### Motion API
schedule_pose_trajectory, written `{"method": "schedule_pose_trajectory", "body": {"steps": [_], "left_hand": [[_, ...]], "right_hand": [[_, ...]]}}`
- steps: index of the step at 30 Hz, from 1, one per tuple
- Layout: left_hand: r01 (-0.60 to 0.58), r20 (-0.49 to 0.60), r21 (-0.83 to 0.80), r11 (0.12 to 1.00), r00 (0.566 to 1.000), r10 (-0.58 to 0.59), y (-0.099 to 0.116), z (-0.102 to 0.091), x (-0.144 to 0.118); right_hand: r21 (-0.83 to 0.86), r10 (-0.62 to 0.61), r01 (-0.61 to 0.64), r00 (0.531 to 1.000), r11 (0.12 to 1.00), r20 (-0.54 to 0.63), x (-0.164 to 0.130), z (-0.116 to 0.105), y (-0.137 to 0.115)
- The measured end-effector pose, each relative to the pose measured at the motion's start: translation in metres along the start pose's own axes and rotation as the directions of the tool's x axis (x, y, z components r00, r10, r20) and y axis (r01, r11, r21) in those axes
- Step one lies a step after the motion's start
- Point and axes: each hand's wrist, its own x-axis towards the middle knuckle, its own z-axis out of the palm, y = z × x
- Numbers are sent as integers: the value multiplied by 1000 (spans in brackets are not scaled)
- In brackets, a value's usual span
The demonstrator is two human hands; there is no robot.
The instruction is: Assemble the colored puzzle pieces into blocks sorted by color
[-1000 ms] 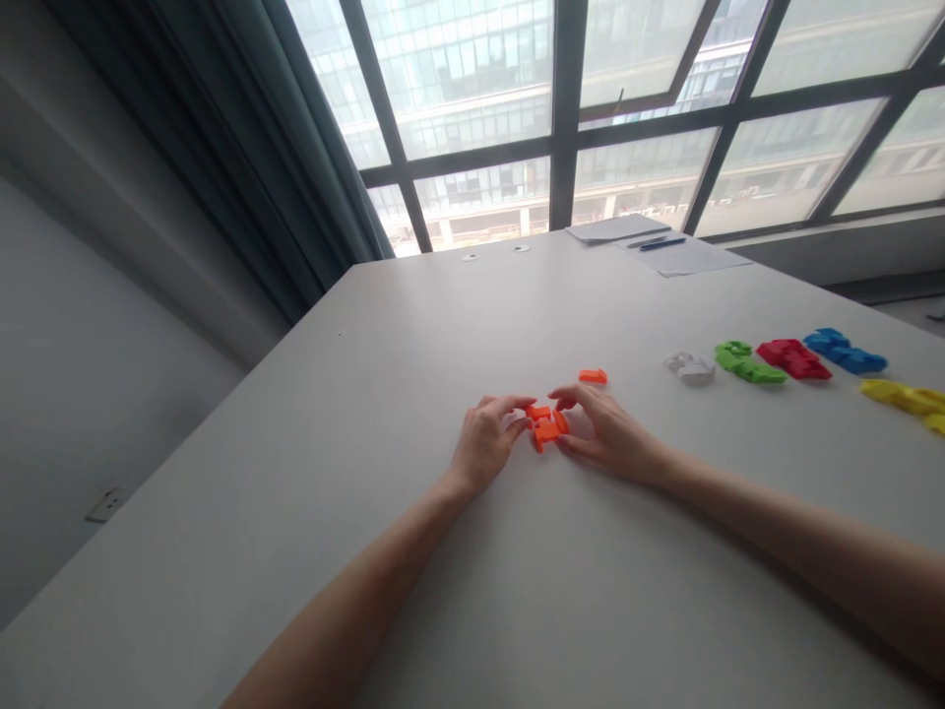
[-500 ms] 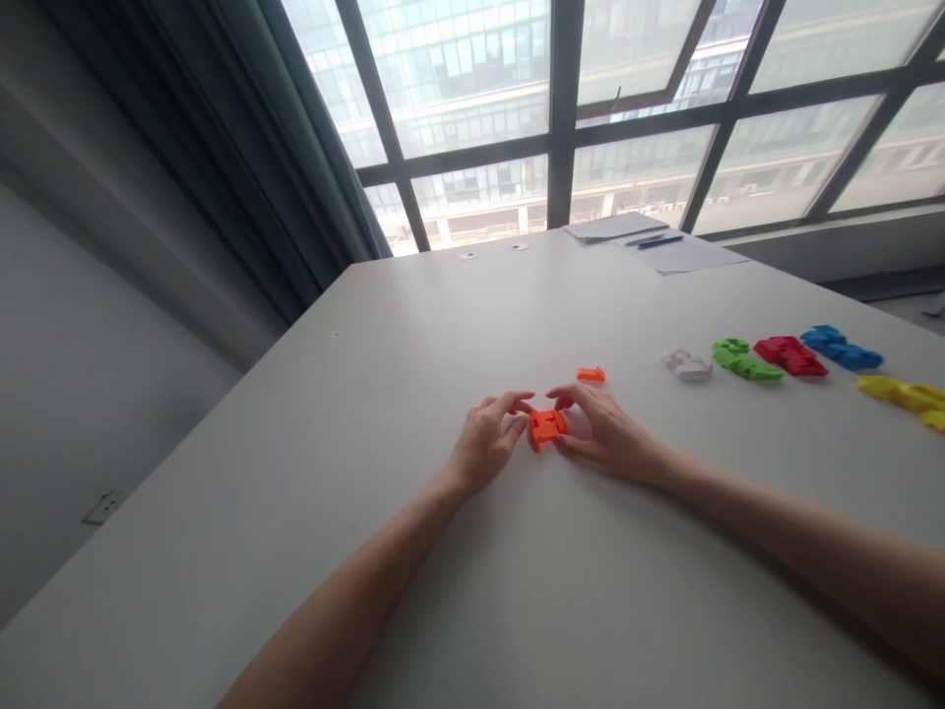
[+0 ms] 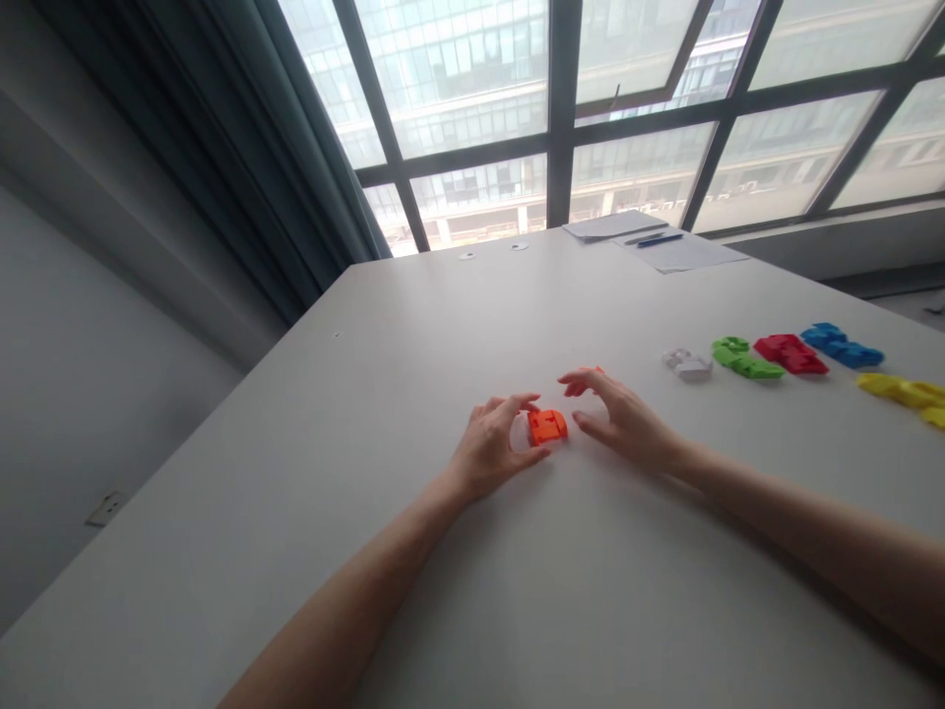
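The blocky orange plastic assembly (image 3: 547, 426) lay on the white desk (image 3: 413, 374), within the nearer left hand (image 3: 487, 451)'s curved grip; whether that pinched it, I couldn't tell. Just to its right, the right hand (image 3: 618, 416)'s grip stood open, mostly hiding a small orange plastic piece (image 3: 598, 370).

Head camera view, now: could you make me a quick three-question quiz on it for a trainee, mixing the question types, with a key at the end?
1. Multiple choice: at the left hand, what do the fingers reach around?
A) the blue parts
B) the orange block
C) the white parts

2. True or false: the red parts lie between the green parts and the blue parts.

3. Fill in the colour: the parts cut off by the picture's right edge are ____.

Key:
1. B, the orange block.
2. True.
3. Yellow; the yellow parts run out of view there.
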Motion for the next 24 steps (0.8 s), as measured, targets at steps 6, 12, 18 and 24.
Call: {"method": "schedule_pose_trajectory", "body": {"steps": [6, 12, 18, 24], "left_hand": [[-31, 36, 33, 999, 999, 30, 4, 1, 1], [-38, 64, 6, 999, 997, 38, 3, 1, 1], [-35, 97, -8, 999, 995, 35, 4, -1, 2], [-21, 49, 20, 1000, 999, 20, 3, 1, 1]], "right_hand": [[-241, 96, -146, 974, 960, -206, 12, -21, 37], [-321, 192, -229, 971, 919, -142, 13, -22, 61], [-290, 173, -210, 973, 934, -151, 14, -23, 60], [-177, 59, -78, 992, 981, -113, 12, -12, 41]]}}
